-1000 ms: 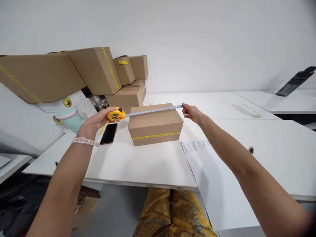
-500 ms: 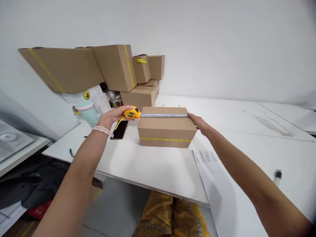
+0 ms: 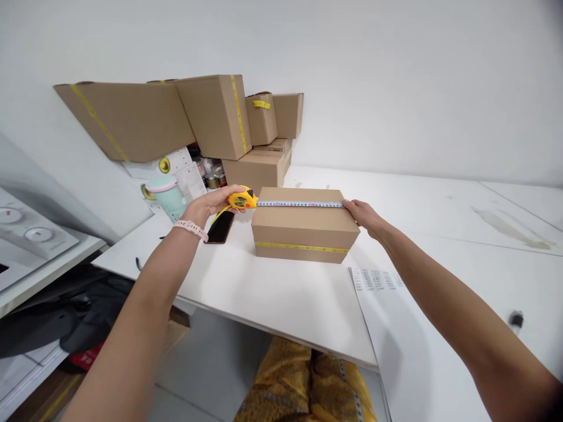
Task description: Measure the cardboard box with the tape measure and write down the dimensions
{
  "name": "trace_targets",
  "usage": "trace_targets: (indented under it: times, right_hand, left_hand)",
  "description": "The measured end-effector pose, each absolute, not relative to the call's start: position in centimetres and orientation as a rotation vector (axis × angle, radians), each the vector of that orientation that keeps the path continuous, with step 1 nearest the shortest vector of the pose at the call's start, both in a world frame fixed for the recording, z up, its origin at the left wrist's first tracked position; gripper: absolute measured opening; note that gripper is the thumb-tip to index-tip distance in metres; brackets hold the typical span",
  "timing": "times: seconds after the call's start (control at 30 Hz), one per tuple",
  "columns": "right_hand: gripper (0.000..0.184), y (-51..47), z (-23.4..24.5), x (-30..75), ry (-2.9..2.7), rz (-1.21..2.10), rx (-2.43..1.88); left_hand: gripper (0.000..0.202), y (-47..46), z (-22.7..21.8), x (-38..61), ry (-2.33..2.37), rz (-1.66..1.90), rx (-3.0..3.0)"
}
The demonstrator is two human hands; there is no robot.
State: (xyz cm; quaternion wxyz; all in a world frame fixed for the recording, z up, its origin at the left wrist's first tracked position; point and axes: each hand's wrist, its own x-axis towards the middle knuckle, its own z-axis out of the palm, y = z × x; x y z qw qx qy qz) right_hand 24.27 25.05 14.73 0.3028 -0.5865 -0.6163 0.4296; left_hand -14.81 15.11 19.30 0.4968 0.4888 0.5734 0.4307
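So the biggest thing here is the white tabletop, with a pile of cardboard boxes at the back left. Next size down, the single cardboard box with a yellow stripe sits out front. Left grip is wrapped around the yellow tape measure's case; right grip holds the blade's end at the box's right edge. There's a dark phone just beside the left wrist. Smallest is the tape measure itself, just off the box's left side, blade stretched across the top.
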Motion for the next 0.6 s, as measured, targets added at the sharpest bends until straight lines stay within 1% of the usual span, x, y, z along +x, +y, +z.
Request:
trace_targets:
  times: [0.1,0.2,0.3,0.37,0.4,0.47,0.53,0.6]
  right_hand:
    - [0.024,25.4,15.7,24.6,-1.681,1.057,-1.573]
    - [0.025,25.2,17.9,24.9,-1.693,0.986,-1.487]
    - [0.029,24.2,20.1,24.2,-1.738,0.983,-1.356]
    - [0.031,23.7,21.1,22.7,-1.862,1.006,-1.289]
    - [0.033,23.6,21.3,21.9,-1.935,1.009,-1.262]
    - [0.035,24.1,21.3,20.0,-2.042,0.975,-1.236]
    - [0.035,25.4,20.9,18.5,-2.062,0.904,-1.255]
    - [0.034,26.9,20.4,17.5,-2.023,0.885,-1.296]
  left_hand:
    - [0.042,13.7,21.1,-13.9,1.384,1.042,1.258]
    - [0.053,10.0,22.4,-11.2,1.344,0.944,1.357]
    - [0.061,4.8,21.2,-6.3,1.128,0.742,1.310]
    - [0.057,1.8,19.2,-2.2,0.980,0.712,1.169]
    - [0.054,0.8,18.1,-0.2,0.923,0.749,1.095]
    - [0.050,0.0,16.2,3.2,0.862,0.944,0.986]
    - [0.051,0.9,15.3,5.6,0.815,1.102,0.918]
    - [0.055,2.9,15.3,6.9,0.800,1.184,0.877]
